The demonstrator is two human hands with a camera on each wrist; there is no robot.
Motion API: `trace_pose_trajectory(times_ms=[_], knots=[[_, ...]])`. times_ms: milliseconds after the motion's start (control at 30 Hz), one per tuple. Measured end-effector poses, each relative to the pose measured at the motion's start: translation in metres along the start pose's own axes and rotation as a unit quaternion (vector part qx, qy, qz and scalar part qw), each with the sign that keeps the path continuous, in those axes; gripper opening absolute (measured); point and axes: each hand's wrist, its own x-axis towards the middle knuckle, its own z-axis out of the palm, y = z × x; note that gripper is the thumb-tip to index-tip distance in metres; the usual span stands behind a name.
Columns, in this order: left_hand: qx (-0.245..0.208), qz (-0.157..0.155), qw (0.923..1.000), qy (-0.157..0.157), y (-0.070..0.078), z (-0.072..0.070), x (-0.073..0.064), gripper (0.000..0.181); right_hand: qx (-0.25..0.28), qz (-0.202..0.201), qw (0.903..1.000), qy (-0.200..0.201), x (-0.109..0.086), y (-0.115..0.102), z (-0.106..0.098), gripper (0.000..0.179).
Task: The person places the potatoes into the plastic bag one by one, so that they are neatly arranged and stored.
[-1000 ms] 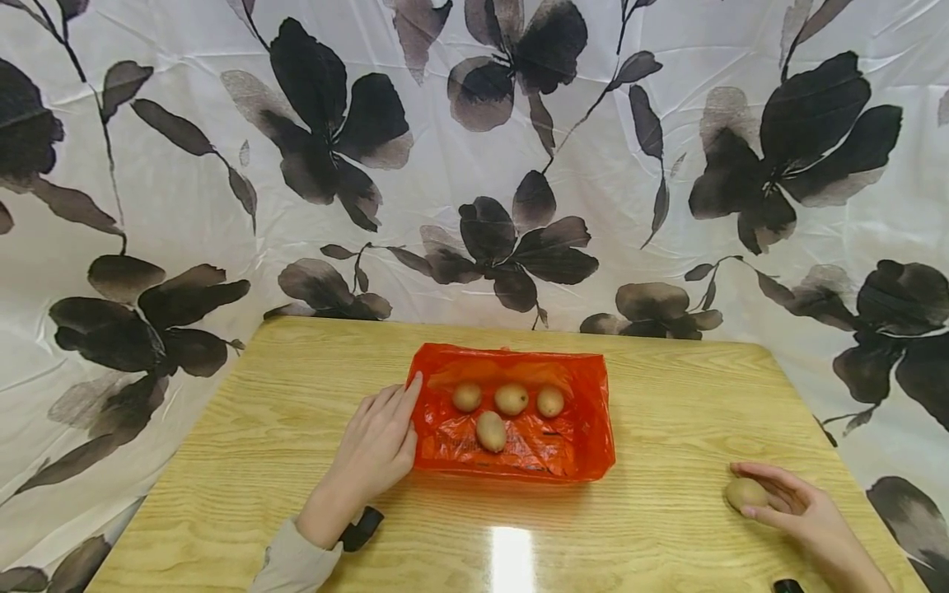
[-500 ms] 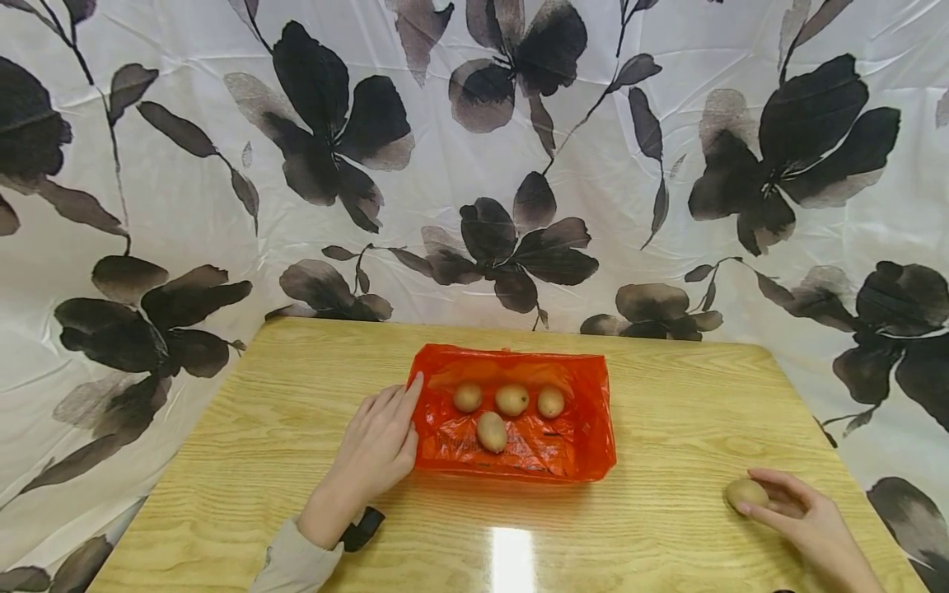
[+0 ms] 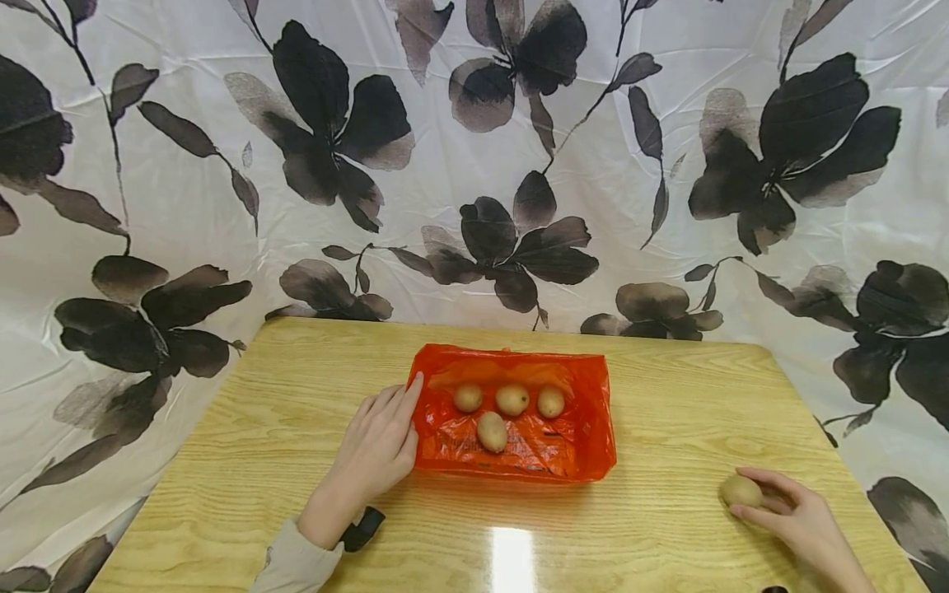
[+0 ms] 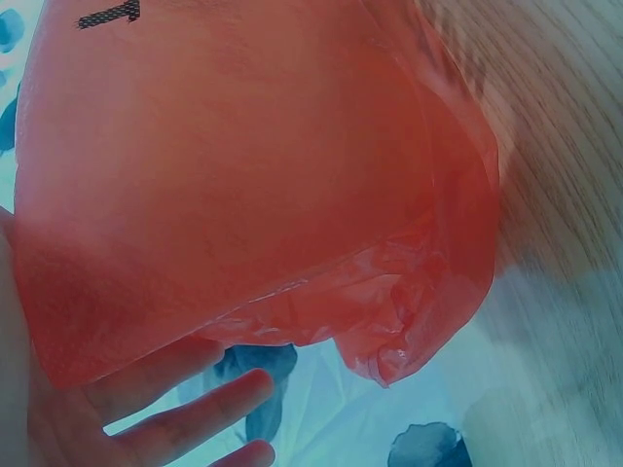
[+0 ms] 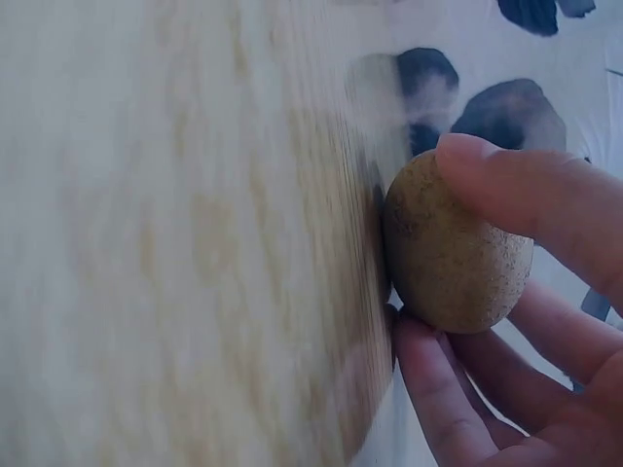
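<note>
A red plastic bag [image 3: 511, 473] lies spread like a shallow tray in the head view, with several brown oval kiwis [image 3: 492, 432] inside. My left hand [image 3: 376, 445] rests along its left side, fingers mostly straight and the index finger on the edge. In the left wrist view the bag's wall [image 4: 243, 175] partly covers the fingers [image 4: 185, 418]. Far to the right, my right hand [image 3: 797, 515] pinches another kiwi [image 3: 740, 490] between thumb and fingers. The right wrist view shows this kiwi [image 5: 458, 253] right at the tabletop, its skin brown and speckled.
The light wooden table [image 3: 652, 535] extends under both hands, and a bright light reflection shows at its front. A white curtain [image 3: 415, 165] with dark flowers hangs behind the table and along both sides.
My right hand has shifted slightly left together with the kiwi, and its fingers have been adjusted around it. The left hand, the bag and the kiwis inside look unchanged.
</note>
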Motion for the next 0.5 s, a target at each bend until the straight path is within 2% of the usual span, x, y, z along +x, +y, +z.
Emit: trace_pose_trajectory(times_ms=[267,500], knots=[[-0.002,-0.002,1.0000,-0.006,0.000,-0.001,0.001,0.059,0.031,-0.014,0.9994,-0.011,0.005,-0.008,0.006,0.068],[-0.004,-0.004,1.0000,-0.006,0.000,-0.002,0.001,0.059,0.035,-0.035,0.9986,-0.017,0.011,-0.019,0.010,0.067]])
